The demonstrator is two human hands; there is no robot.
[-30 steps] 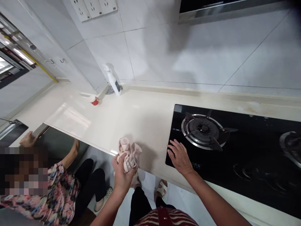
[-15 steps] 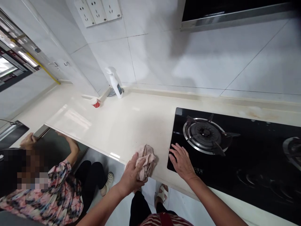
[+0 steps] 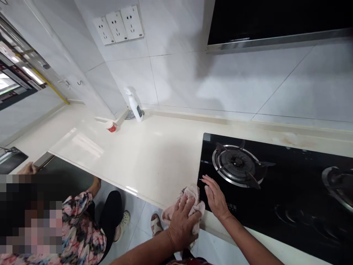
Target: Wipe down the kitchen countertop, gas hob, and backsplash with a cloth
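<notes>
"Left hand [image 3: 183, 226] first: how is it set?"

"Palm down, with fingers and thumb bent over a pale pink, crumpled fabric cloth [image 3: 192, 191] and holding it. That cloth sits at the front edge of the glossy cream worktop [image 3: 162, 154], part of it drooping over."

"So what makes a good stroke there?"

"I take this for wiping. If so, spread the bunch into a flatter pad under the fingers, press evenly, and tuck the loose folds in so they don't drag. I'd wrap it round the edge too, since a flat pass would likely miss the front face."

"And on the right of the cloth?"

"It comes right up to the front left corner of the black, rectangular glass hob [image 3: 286, 184]; whether it touches the glass, I can't tell. Short strokes along the hob's side seem best, as dirt could lodge in that seam."

"What about the right hand [image 3: 217, 200]?"

"Fingers stretched out, slightly apart, nothing in them, over the hob's left part. I can't tell whether it leans there. If it does, plain glass is safer than the round, dark burner with a shiny metal ring [image 3: 237, 161]."

"Anything farther right?"

"Yes, a tan smear [image 3: 291, 141] behind the hob. I'd meet that with a clean fold and firmer pressure."
</notes>
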